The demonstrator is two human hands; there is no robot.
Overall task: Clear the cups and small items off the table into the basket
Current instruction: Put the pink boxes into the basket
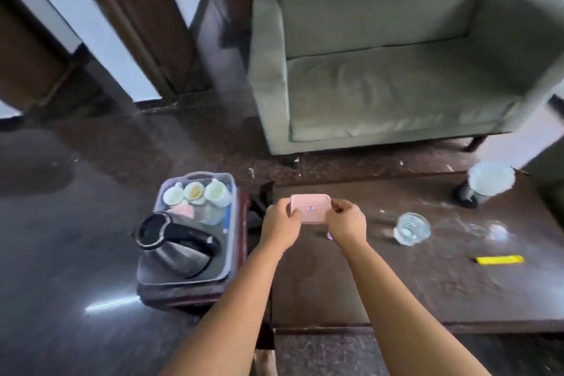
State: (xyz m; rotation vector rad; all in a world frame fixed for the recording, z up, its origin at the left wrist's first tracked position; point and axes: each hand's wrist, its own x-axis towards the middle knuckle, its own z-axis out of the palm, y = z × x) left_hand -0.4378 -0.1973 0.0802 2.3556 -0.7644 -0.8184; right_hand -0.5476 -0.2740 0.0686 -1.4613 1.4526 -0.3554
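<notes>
A small pink tray [311, 207] with a red label is held over the left end of the dark table [427, 290]. My left hand [279, 226] grips its left edge and my right hand [346, 223] grips its right edge. To the left, a clear grey basket [230, 189] sits on a low stool. It holds three white cups [195, 192], a pink item, a clear glass and a steel kettle [177, 246]. On the table remain a clear glass dish [412, 228] and a yellow flat item [500, 260].
A grey-green sofa [396, 55] stands behind the table. A white-topped container [485, 183] sits at the table's far right corner. Dark glossy floor spreads to the left of the stool, with a doorway and wooden frames beyond.
</notes>
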